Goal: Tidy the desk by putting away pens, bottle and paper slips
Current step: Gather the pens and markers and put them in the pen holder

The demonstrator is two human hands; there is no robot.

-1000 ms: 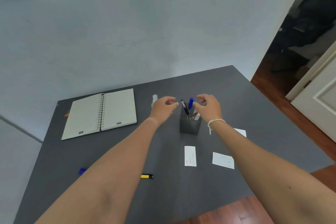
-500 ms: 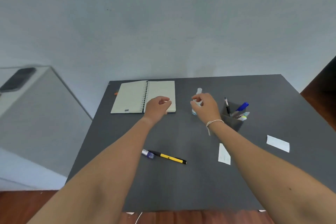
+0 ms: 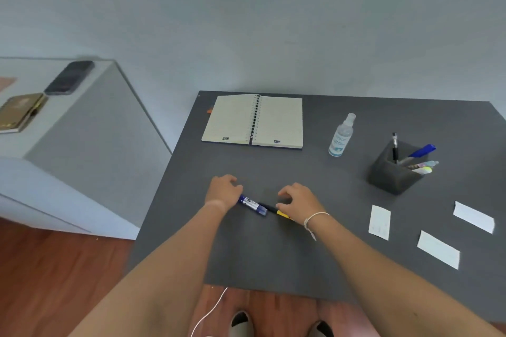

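Left hand (image 3: pixel 223 190) is curled at the left end of the blue marker (image 3: pixel 252 204), touching it; can't tell if it's clamped yet. Right hand (image 3: pixel 297 201) is loosely curled over the yellow pen (image 3: pixel 282 213), contact unclear. Both pens lie end to end on the bench (image 3: pixel 301 254). Light, stiff, slick barrels: pinch mid-barrel. Spray bottle (image 3: pixel 341 135) upright, light plastic, grab the body. Pen cup (image 3: pixel 391 175) right of it. Three paper slips (image 3: pixel 379 223) lie flat, flimsy; slide to the edge or lift a corner.

3 paper slips (image 3: pixel 379 222), 1 bottle (image 3: pixel 341 136), 1 notebook (image 3: pixel 253 120).
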